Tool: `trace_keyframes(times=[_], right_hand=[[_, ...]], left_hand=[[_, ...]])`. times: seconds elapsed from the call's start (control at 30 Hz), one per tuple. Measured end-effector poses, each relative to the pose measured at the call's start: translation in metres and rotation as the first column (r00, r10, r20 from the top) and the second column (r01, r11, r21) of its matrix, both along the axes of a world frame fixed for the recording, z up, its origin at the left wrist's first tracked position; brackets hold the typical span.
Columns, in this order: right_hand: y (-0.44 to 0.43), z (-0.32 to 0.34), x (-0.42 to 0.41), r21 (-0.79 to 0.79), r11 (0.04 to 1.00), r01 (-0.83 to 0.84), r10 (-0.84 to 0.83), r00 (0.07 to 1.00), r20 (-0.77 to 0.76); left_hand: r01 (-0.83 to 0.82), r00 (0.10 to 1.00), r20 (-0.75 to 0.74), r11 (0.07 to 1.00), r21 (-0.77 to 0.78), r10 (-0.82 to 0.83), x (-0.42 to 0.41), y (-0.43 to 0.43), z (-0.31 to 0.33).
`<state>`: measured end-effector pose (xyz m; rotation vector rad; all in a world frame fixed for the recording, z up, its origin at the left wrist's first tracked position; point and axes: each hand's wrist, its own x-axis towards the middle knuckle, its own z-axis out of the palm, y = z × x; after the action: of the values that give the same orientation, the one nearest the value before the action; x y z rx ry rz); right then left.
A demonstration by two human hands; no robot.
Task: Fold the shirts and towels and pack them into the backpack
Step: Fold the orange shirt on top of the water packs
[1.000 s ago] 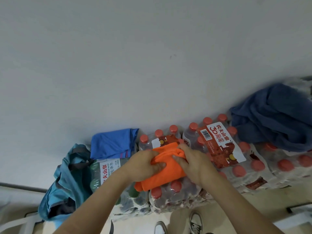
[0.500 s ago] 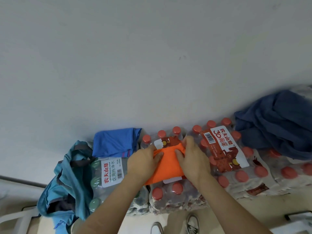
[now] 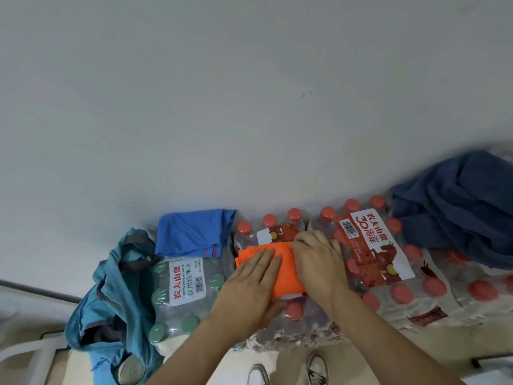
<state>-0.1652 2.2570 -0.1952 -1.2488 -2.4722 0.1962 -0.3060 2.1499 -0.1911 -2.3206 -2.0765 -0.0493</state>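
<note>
A small folded orange cloth (image 3: 286, 270) lies on top of shrink-wrapped packs of red-capped bottles (image 3: 394, 290). My left hand (image 3: 249, 287) lies flat on its left part, fingers straight. My right hand (image 3: 319, 262) presses down on its right part, fingers bent at the far edge. A folded bright blue cloth (image 3: 191, 233) sits on the green-capped bottle pack (image 3: 183, 295) to the left. The teal backpack (image 3: 111, 307) hangs open at the far left. A crumpled dark blue garment (image 3: 460, 207) lies on the packs at the right.
A plain white wall fills the upper view behind the packs. My shoes (image 3: 316, 368) show on the floor below the packs. A white frame (image 3: 39, 357) stands at the lower left beside the backpack.
The orange cloth has been folded smaller and laid flat. My left hand went from gripping it to lying flat on it, and my right hand now presses its right side.
</note>
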Motion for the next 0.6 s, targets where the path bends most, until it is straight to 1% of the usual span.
trace_keyframes(times=[0.1, 0.2, 0.27, 0.4, 0.53, 0.57, 0.6], right_hand=[[-0.005, 0.004, 0.01, 0.003, 0.994, -0.105, 0.105, 0.993, 0.057], [-0.011, 0.0, 0.033, -0.013, 0.97, -0.243, 0.241, 0.955, 0.17], [-0.008, -0.003, 0.044, -0.011, 0.954, -0.298, 0.294, 0.933, 0.205], [0.003, 0.006, 0.044, -0.04, 0.945, -0.323, 0.326, 0.933, 0.151], [0.003, 0.012, 0.042, -0.183, 0.931, -0.316, 0.341, 0.931, 0.13], [0.004, 0.012, 0.043, -0.226, 0.926, -0.304, 0.333, 0.937, 0.103], [0.007, 0.012, 0.043, -0.273, 0.92, -0.282, 0.306, 0.951, 0.049]], left_hand=[[-0.025, 1.0, 0.013, 0.998, -0.061, 0.026, -0.004, -0.001, -0.001], [-0.01, 0.998, 0.056, 0.991, -0.137, 0.018, -0.006, 0.006, 0.007], [-0.009, 0.995, 0.094, 0.983, -0.185, 0.027, -0.007, 0.008, 0.01], [-0.108, 0.96, 0.23, 0.97, -0.219, 0.159, -0.011, 0.01, 0.027], [-0.208, 0.919, 0.3, 0.961, -0.185, 0.257, -0.014, 0.005, 0.033], [-0.248, 0.898, 0.325, 0.951, -0.183, 0.297, -0.015, 0.005, 0.031], [-0.291, 0.857, 0.383, 0.937, -0.193, 0.345, -0.015, 0.005, 0.03]])
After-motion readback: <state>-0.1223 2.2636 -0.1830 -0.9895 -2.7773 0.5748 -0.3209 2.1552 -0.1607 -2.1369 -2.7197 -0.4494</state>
